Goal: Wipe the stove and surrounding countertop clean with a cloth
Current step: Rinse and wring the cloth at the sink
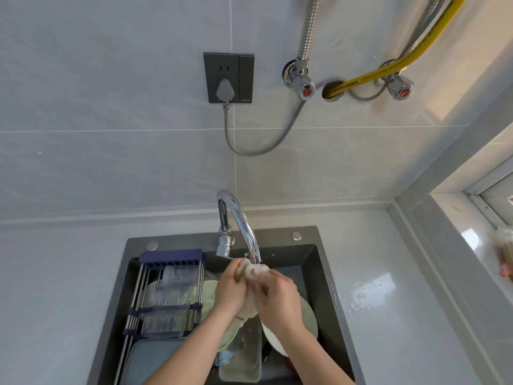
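A home kitchen. A dark sink is set into a pale glossy countertop, with a chrome faucet arching over it. Plates and a drying rack sit in the basin. The wall is grey tile, carrying a socket with a plug in it, two valves and a yellow hose.

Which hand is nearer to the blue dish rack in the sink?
Left. The left hand grips the cloth just right of the dish rack; the right hand is farther right.
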